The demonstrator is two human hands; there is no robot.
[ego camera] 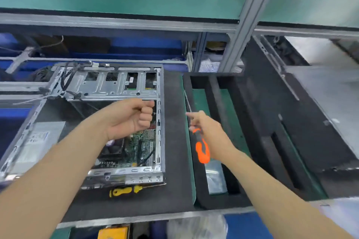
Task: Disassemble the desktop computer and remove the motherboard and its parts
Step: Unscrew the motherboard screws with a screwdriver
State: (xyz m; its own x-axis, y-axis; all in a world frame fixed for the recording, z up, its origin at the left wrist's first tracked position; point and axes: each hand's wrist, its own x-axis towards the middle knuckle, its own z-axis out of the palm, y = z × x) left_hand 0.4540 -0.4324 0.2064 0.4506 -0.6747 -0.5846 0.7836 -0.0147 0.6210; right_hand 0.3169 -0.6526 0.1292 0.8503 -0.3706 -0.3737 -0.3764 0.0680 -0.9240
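Note:
An open desktop computer case (161, 122) lies on a black mat. The green motherboard (141, 147) shows inside, near the front right. A silver drive cage (112, 85) spans the far end and a power supply (37, 141) sits at the left. My left hand (132, 116) hovers over the case as a closed fist; whether it holds anything small is hidden. My right hand (209, 134) grips an orange-handled screwdriver (202, 151) over the foam tray to the right of the case, index finger stretched along the shaft.
A yellow-and-black screwdriver (124, 191) lies on the mat in front of the case. A black foam tray (215, 83) with slots lies right of the case, holding a silver piece (215, 178). A case panel (330, 95) rests far right. Shelf posts (240, 31) rise behind.

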